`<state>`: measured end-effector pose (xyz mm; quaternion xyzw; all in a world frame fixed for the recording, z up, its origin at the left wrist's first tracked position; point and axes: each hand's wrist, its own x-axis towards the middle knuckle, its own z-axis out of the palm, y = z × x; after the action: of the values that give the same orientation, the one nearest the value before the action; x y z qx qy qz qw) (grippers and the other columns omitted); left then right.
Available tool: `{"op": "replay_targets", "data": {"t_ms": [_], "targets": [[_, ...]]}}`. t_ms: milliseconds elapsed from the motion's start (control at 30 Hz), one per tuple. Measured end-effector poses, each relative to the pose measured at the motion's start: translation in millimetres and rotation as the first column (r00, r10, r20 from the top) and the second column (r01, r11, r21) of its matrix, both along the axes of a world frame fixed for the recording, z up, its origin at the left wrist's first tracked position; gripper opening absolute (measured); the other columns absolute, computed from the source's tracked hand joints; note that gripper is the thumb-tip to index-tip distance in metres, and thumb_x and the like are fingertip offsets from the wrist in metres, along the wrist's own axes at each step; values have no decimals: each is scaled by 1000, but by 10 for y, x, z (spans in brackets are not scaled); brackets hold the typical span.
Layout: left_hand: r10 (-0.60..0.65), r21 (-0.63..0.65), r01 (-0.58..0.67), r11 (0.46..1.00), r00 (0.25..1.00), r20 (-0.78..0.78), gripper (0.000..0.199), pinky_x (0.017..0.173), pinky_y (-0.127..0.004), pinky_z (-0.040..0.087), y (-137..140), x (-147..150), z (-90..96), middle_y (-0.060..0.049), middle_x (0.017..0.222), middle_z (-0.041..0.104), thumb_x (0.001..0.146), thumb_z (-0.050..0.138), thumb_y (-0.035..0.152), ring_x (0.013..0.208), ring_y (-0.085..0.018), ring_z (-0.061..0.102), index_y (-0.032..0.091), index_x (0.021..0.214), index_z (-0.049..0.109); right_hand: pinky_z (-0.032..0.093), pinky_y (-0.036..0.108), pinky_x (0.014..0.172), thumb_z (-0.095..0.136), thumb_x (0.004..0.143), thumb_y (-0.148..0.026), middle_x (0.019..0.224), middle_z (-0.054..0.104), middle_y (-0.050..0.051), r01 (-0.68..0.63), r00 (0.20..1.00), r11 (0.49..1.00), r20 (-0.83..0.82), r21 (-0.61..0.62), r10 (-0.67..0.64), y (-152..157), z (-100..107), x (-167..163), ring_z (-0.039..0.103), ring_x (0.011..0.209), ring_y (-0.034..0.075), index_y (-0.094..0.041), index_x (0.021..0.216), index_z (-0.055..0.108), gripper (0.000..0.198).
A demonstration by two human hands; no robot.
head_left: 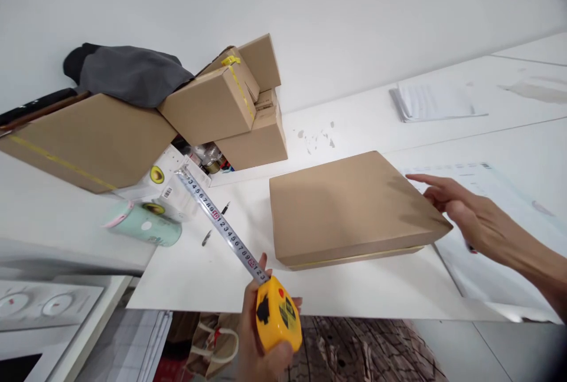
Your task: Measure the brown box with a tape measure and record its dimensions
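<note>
My left hand [261,335] is closed around a yellow tape measure [279,317] at the lower middle. Its metal blade [221,225] is pulled out and slants up to the left, with the hooked end close to a white carton with avocado pictures [170,178]. On the white table lies a closed brown cardboard box [341,205], to the right of the blade and apart from it. At the box's right side is my right hand [460,202], its index finger stretched out along the edge and the other fingers bent. A small dark item [471,248] shows under that hand; its kind is unclear.
Stacked cardboard boxes [212,104] stand at the back left, with dark grey cloth [133,72] over them. A mint-green tumbler [146,225] lies at the table's left edge. Two pens [207,237] rest near the blade. Papers [434,101] and a large sheet [469,276] lie rightward.
</note>
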<state>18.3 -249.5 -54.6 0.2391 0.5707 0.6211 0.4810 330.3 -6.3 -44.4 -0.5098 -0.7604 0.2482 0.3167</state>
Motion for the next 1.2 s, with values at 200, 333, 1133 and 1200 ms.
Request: {"op": "replay_targets", "data": {"t_ms": [200, 333, 1133, 1200], "targets": [[-67, 101, 74, 992, 995, -71, 82, 81, -48, 63, 167, -131, -2, -8, 156, 44, 55, 90, 51, 94, -34, 73, 33, 128, 57, 50, 42, 74, 55, 85, -68, 124, 71, 6, -103, 994, 991, 49, 84, 99, -61, 104, -133, 67, 91, 30, -38, 129, 64, 55], [-98, 179, 133, 975, 977, -192, 81, 76, -47, 63, 407, -331, 312, -10, 160, 39, 60, 87, 59, 89, -34, 73, 32, 129, 56, 46, 38, 67, 44, 88, -70, 98, 76, 4, 31, 993, 995, 109, 94, -41, 109, 535, -276, 65, 81, 26, -32, 107, 73, 52], [-495, 11, 553, 833, 737, 460, 68, 66, -32, 55, 719, 646, -168, -3, 81, 65, 57, 95, 43, 68, -19, 69, 19, 115, 66, 45, 41, 77, 39, 93, -25, 110, 69, 10, -299, 929, 859, 333, 415, 163, 654, 830, -1001, 62, 97, 31, -30, 144, 51, 53], [-489, -26, 568, 823, 730, 477, 57, 66, -29, 55, 692, 614, -109, -4, 83, 65, 71, 87, 44, 70, -19, 70, 18, 116, 65, 44, 39, 74, 36, 94, -21, 107, 67, 10, -324, 914, 838, 374, 439, 158, 664, 817, -1004, 60, 92, 28, -31, 146, 50, 55]]}}
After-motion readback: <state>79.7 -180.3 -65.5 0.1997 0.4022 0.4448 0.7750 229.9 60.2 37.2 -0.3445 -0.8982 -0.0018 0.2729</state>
